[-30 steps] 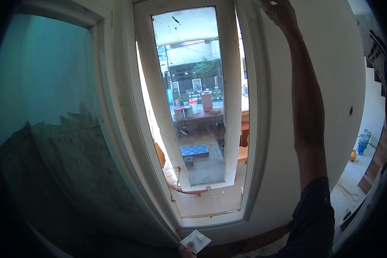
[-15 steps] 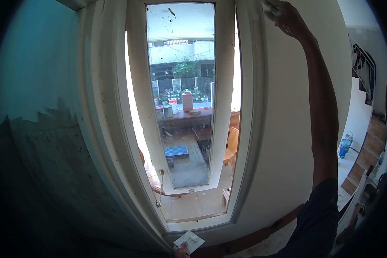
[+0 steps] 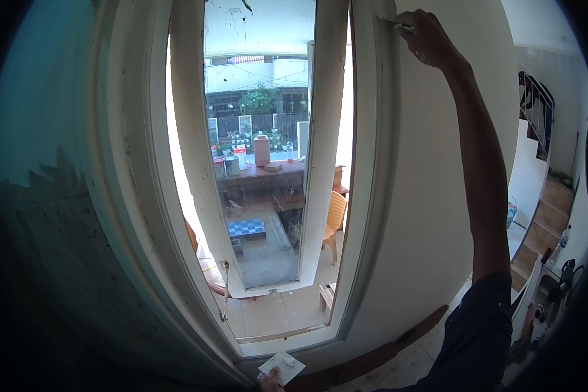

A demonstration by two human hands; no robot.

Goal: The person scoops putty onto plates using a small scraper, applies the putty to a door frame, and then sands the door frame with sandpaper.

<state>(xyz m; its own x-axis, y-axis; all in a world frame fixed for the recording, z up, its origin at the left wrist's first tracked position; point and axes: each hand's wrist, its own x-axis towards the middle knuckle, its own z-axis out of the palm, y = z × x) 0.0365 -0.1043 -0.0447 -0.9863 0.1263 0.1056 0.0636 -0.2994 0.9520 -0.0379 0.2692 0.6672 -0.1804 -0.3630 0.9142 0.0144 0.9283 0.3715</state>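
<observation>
High at the upper right, my right hand (image 3: 430,40) is closed around a small putty knife (image 3: 404,26). Its thin blade points left and meets the edge of the white window frame (image 3: 386,72); most of the handle is hidden by my fingers. Below the window, at the bottom of the view, my left hand (image 3: 270,380) grips a pale square plate (image 3: 289,370) by its near left corner. A lump of white paste (image 3: 285,360) lies on that plate. A tall hinged glass window (image 3: 258,196) stands ajar between the frame's sides.
A white wall (image 3: 431,176) runs to the right of the frame. On the left, a wall (image 3: 39,144) is turquoise above and dark below. Stairs (image 3: 547,219) and a sink (image 3: 547,287) are at far right. Through the glass show a yellow chair (image 3: 335,212) and containers on a ledge.
The camera view has shifted, so the window sits farther left. My right hand, with the putty knife, is slightly lower against the frame. My left hand still holds the plate.
</observation>
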